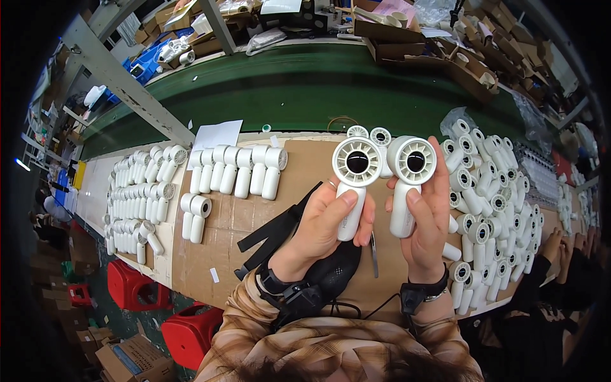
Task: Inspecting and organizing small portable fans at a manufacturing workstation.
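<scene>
My left hand (pixel 313 223) is closed round the handle of a white handheld fan (pixel 356 163), thumb across its front. A matching handheld fan (pixel 412 162) is gripped in my right hand (pixel 429 230), its round head leaning toward the first. Both are held upright above the cardboard-covered bench, grilles and dark hubs facing me. Just behind them, two more fan heads (pixel 380 136) show, their handles mostly hidden. A black strap (pixel 273 239) and a dark mesh item (pixel 334 277) lie below my left hand.
Rows of white fans (pixel 238 167) lie to the left, with more stacked (pixel 143 191) farther left. A large heap of fans (pixel 487 204) covers the right side. Behind runs a green conveyor belt (pixel 286 95). Red stools (pixel 191 331) stand at lower left; another person's hands (pixel 560 251) are at far right.
</scene>
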A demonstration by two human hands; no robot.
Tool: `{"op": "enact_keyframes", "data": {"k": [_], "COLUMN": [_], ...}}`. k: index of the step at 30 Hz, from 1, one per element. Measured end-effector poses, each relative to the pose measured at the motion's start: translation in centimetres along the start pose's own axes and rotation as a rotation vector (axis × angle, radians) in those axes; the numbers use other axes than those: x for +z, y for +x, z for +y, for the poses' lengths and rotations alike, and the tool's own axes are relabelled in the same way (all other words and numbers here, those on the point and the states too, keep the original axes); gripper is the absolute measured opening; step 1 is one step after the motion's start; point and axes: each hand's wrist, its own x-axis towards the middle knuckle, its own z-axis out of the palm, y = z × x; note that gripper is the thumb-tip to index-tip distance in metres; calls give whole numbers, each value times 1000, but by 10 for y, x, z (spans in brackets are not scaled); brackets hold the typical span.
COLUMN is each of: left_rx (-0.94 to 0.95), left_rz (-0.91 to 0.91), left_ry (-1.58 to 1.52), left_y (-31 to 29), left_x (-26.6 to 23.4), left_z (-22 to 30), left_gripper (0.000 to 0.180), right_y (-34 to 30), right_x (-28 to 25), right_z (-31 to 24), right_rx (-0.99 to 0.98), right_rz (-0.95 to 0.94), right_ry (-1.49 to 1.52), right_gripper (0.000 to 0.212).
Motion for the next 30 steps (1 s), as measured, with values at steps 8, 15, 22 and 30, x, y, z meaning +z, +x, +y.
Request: {"op": "enact_keyframes", "data": {"k": [8,15,22,30], "left_rx": [-13,2,2,-8], "left_rz": [14,58,176,192], "left_ry": [10,-4,-29,-33], "left_y": [0,3,5,9], "left_x": [-2,0,-6,-8], "left_z": [-1,-2,-5,-7], "left_gripper": [31,26,26,28], "right_y": [0,-2,3,6], "right_x": [-3,-4,-7,-16], "right_z": [5,1,12,16], "right_rx": [-7,-22,-16,27], "right_rz": [-24,-26,-67,-97], "right_ry": [26,-14,6,51], "right_gripper": [67,66,64,64]}}
